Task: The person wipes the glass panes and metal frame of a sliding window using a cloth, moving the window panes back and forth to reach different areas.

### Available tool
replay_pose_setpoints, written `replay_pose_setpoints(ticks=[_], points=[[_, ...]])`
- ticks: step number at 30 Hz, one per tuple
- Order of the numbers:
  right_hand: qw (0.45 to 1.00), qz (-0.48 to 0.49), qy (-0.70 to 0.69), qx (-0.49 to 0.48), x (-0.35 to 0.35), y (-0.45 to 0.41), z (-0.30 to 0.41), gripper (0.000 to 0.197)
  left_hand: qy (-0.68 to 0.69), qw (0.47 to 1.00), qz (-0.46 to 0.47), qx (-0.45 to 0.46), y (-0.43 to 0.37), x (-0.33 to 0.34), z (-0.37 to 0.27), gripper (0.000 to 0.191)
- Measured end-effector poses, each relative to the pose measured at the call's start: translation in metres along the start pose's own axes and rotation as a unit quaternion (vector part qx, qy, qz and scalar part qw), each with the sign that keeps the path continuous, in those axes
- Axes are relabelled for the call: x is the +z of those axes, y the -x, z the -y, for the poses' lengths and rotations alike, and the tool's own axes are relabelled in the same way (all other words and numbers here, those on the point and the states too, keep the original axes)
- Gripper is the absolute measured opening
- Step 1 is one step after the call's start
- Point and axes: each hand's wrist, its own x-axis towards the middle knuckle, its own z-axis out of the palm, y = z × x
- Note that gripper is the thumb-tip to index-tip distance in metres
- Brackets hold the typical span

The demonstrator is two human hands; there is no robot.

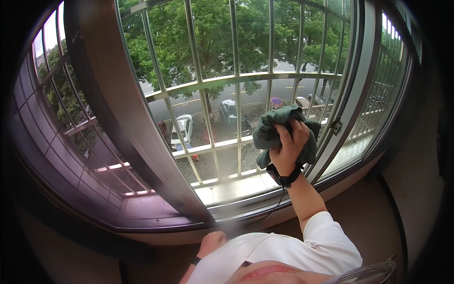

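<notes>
My right hand (289,143) is raised to the window, its fingers pressed into a crumpled dark green cloth (267,129). The cloth lies against the right part of the middle glass pane (220,117), a little left of the frame with the metal latch (336,127). A black band with a small device (283,175) is around the right wrist, and a thin dark cable runs down from it. My left hand (214,243) is low, near the sill and beside the white shirt, with its fingers curled; whether it holds anything cannot be told.
Metal security bars (236,71) stand outside the glass, above a pale tiled ledge (241,188). A wide window frame post (152,142) rises at the left, and another (340,142) at the right. The sill (248,213) runs below. Trees, a street and parked cars are outside.
</notes>
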Motion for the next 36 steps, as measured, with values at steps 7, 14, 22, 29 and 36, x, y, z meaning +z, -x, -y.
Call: replay_pose_setpoints(ticks=[7,14,22,29,36], points=[[0.976,0.203,-0.069,-0.029,0.019,-0.006,0.073,0.042,-0.001,0.999,-0.034,-0.013,0.018,0.007,0.002,0.02],[0.916,0.129,-0.142,-0.352,0.013,-0.117,0.051,0.042,0.017,0.996,-0.086,-0.027,0.043,-0.001,-0.001,0.019],[0.956,-0.011,-0.213,-0.2,0.032,-0.315,0.131,0.034,0.002,0.991,-0.12,-0.051,0.058,-0.004,0.006,0.018],[0.93,-0.141,-0.091,-0.328,0.076,-0.361,0.138,0.015,0.016,0.992,-0.114,-0.049,0.061,0.002,0.006,0.019],[0.885,-0.004,0.012,-0.466,0.047,-0.313,0.156,0.052,0.013,0.996,-0.086,-0.036,0.053,0.01,0.016,0.021]])
